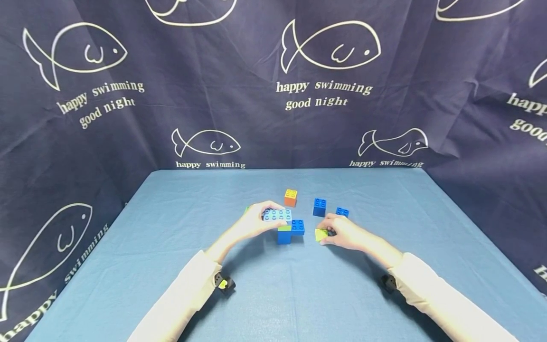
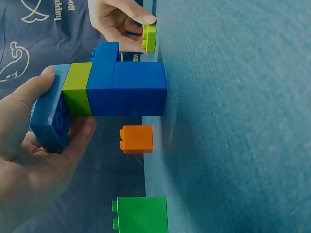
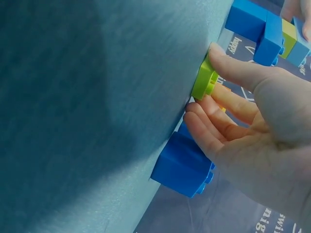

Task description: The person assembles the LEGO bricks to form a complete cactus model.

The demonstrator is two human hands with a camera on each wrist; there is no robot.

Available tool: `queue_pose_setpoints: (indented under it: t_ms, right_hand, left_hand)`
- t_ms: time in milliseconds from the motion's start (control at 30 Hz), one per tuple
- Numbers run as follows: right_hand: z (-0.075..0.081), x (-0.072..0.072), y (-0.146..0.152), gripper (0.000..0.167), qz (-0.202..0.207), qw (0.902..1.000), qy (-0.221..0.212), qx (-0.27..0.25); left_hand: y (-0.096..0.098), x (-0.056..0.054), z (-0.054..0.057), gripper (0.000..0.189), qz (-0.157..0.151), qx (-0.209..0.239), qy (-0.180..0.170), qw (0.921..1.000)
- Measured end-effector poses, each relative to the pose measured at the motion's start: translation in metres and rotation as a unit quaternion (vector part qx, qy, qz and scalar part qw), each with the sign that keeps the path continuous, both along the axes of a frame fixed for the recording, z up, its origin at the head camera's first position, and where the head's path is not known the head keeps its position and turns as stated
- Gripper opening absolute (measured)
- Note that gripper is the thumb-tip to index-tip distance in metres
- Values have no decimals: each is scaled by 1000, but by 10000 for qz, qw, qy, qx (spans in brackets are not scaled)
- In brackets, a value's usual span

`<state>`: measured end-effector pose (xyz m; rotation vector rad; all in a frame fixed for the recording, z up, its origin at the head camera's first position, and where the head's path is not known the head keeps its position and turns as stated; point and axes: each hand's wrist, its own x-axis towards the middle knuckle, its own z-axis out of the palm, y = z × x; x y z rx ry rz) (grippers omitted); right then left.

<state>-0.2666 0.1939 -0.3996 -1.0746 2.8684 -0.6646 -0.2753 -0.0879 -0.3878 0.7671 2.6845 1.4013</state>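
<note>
My left hand (image 1: pixel 251 222) grips a light blue toy building brick (image 1: pixel 278 215) between thumb and fingers. It tops an upright stack: under it a lime green brick (image 2: pixel 77 90), then a longer blue brick (image 2: pixel 103 80) jutting out to the right, and a blue brick (image 2: pixel 140 88) at the bottom, on the table. Right of the stack, my right hand (image 1: pixel 345 232) pinches a small lime green brick (image 3: pixel 206 80) by its sides, low at the tabletop with studs facing up.
Behind the stack stands an orange brick (image 1: pixel 290 198). Two blue bricks, one taller (image 1: pixel 319 207) and one partly hidden (image 1: pixel 342 212), lie beyond my right hand. A green brick (image 2: pixel 142 214) sits left of the stack, mostly behind my left hand. A dark fish-print curtain (image 1: pixel 299 137) backs the table.
</note>
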Motion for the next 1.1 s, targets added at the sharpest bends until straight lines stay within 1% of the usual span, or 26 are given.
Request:
queue_pose_setpoints:
  t_ms: [267,533,867,1100]
  right_hand:
    - [1,1,1,28,16,10000,9,-49]
    - [2,1,1,28,-25,9999,136,-94]
    - [3,3,1,28,-86,9999,-16,-137]
    - [5,2,1,29,-42,9993,246,-261]
  left_hand:
    - [0,0,2,35,-50,28,-28,10000]
    - [0,0,2,35,-87,-18,-27,10000]
    - [0,0,-1,35,-34,-81,-25,10000]
    - [-1,-1,0,35,-50,0,-14,10000]
